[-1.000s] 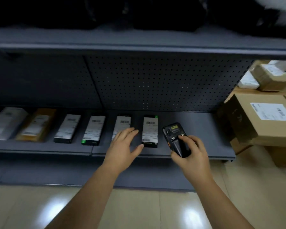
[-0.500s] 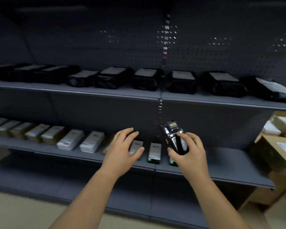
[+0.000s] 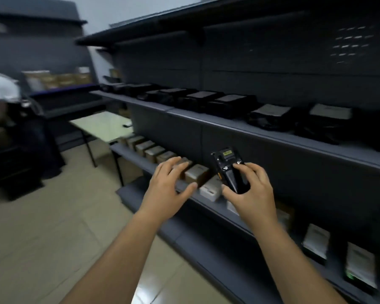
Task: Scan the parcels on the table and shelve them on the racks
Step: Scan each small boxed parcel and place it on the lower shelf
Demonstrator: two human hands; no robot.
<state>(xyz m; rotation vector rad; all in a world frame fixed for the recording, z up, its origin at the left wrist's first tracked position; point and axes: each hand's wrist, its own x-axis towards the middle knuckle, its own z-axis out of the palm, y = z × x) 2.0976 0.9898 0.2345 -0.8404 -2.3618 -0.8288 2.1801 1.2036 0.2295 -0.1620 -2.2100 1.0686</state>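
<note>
Since half a second ago the view has swung left, off the rack (image 3: 272, 138) face and toward the worktop (image 3: 97, 128) in the far corner. Right grip (image 3: 253, 194) is wrapped round the scanner (image 3: 230, 172), held upright before the rack. Left grip (image 3: 167, 189) is loose, fingers spread, holding nothing. Parcels (image 3: 196, 174) line the rack in rows, so much shelving looks done. On the worktop I make out only one small dark item (image 3: 126, 125), though blur hides detail, so little may remain.

left grip (image 3: 167, 189) and right grip (image 3: 256, 195) bare, both forearms (image 3: 127, 249) bare too
</note>
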